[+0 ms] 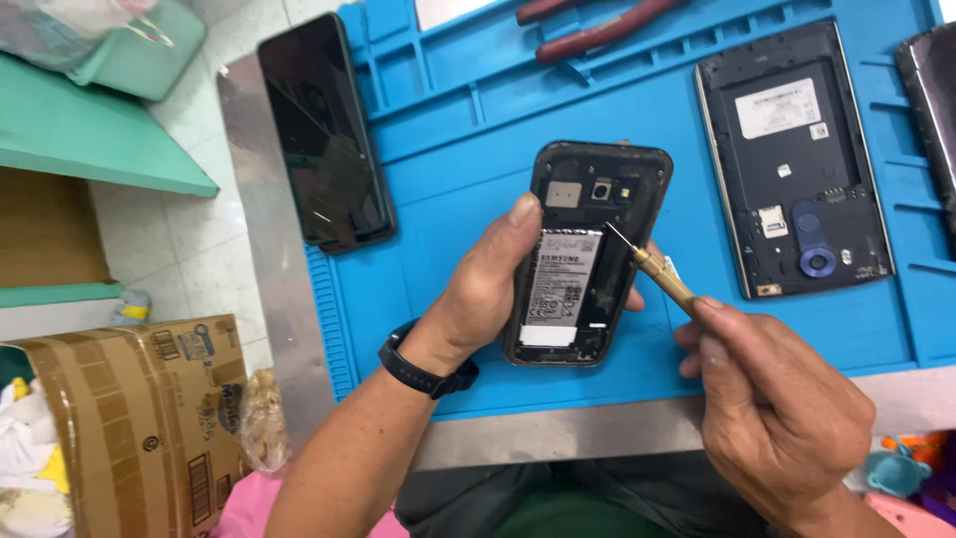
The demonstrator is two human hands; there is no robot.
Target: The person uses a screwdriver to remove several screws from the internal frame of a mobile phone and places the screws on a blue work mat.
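A: What were the fingers doing?

B: The left hand (488, 289) was curled round the opened phone (588, 254), thumb pressed flat on its left edge near the battery (563, 284), the other fingertips just peeking out past the right edge. The phone lay back-side up, cover off, held just above the blue work mat (478, 149) near its front edge.

A: And the other hand?

B: The right hand (777, 399) pinched a brass-handled screwdriver (652, 267) between thumb and forefinger, the remaining fingers folded in. Its thin tip touched the phone's frame just right of the battery's top corner.

A: What else lay around?

B: A dark phone (324, 130) sat face up over the mat's left edge. A second opened phone (792, 159), also without its back, rested to the right on the mat. Red-handled pliers (597, 30) lay at the top. A cardboard box (129, 418) stood on the floor, lower left.

A: Anything you couldn't make out?

B: Yes. The left hand's fingers were mostly hidden behind the phone. The pliers' jaws were cut off by the top edge, another dark device (931, 110) was cropped at the right, and I couldn't tell whether the tip sat in a screw
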